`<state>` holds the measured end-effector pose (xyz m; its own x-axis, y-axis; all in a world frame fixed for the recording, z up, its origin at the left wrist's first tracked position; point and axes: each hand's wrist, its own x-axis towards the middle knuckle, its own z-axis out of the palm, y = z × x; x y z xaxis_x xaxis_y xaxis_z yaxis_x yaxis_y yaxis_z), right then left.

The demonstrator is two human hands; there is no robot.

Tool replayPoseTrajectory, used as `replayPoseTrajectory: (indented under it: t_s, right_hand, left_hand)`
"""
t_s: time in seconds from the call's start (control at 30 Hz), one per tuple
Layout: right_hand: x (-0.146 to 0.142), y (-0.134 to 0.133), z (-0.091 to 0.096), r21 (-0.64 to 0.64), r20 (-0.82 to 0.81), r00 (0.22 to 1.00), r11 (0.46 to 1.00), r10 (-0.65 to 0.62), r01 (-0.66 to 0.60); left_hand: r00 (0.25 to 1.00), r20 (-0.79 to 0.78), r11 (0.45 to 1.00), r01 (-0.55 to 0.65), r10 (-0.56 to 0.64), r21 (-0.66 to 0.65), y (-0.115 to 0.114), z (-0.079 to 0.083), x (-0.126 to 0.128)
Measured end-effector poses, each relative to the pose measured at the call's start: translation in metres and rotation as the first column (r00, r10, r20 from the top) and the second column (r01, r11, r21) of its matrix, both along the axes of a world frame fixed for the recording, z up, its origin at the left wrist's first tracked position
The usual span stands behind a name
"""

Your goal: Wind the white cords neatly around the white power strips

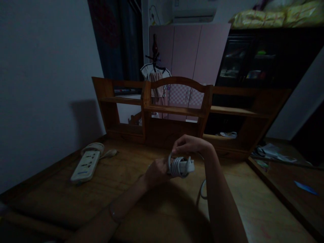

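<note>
A white power strip (186, 166) with its white cord wound round it in several loops is held above the wooden desk (126, 175). My left hand (157, 172) grips its left end, fingers closed. My right hand (188, 145) comes over the top, fingers pinched on the cord (174, 164) by the coils. A loose stretch of cord hangs down below the strip. A second white power strip (85, 165) lies flat on the desk at the left, its cord coiled beside the wall.
A wooden hutch with shelves (177, 109) stands along the desk's back edge. Papers (272, 152) and a blue item (305, 187) lie on the lower surface at right. A grey wall (45, 84) borders the left. Pink wardrobe and dark cabinet stand behind.
</note>
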<state>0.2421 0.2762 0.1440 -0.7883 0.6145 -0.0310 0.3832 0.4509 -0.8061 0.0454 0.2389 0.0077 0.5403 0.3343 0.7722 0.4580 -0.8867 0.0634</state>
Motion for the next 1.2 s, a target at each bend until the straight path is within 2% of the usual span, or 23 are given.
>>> replayPoseTrajectory:
  t_s: [0.1,0.27,0.37,0.5,0.57,0.73,0.87,1.2]
  right_hand:
    - [0.001,0.003,-0.003,-0.011,-0.052,0.998,0.999,-0.046,0.046]
    - [-0.005,0.008,-0.009,0.028,-0.075,0.988,0.991,-0.132,0.134]
    - [-0.005,0.008,-0.009,0.019,-0.080,0.986,0.989,-0.148,0.150]
    - [-0.004,0.002,-0.003,0.027,-0.068,0.992,0.994,-0.105,0.107]
    - [-0.005,-0.001,-0.001,0.015,-0.070,0.994,0.996,-0.083,0.084]
    - [-0.008,-0.002,-0.001,-0.045,-0.063,0.996,0.997,-0.068,0.065]
    - [-0.007,-0.001,-0.003,-0.041,-0.072,0.996,0.998,-0.048,0.045]
    - [0.002,0.001,-0.005,-0.104,-0.058,0.998,0.994,-0.031,0.025]
  left_hand:
    - [0.992,0.077,0.991,-0.107,0.100,0.085,0.001,0.004,-0.002]
    - [0.967,0.121,0.963,-0.240,0.225,0.119,0.006,-0.001,-0.002]
    - [0.950,0.151,0.957,-0.284,0.273,0.060,0.005,-0.003,-0.002]
    - [0.938,0.154,0.950,-0.302,0.311,-0.083,-0.002,0.004,-0.002]
    - [0.933,0.131,0.942,-0.326,0.334,-0.080,-0.005,0.008,-0.001]
    - [0.940,0.135,0.949,-0.316,0.313,0.002,-0.005,0.014,-0.001]
    - [0.947,0.156,0.956,-0.291,0.281,0.043,-0.002,0.015,-0.002]
    - [0.960,0.202,0.976,-0.210,0.195,0.054,-0.006,0.018,-0.005]
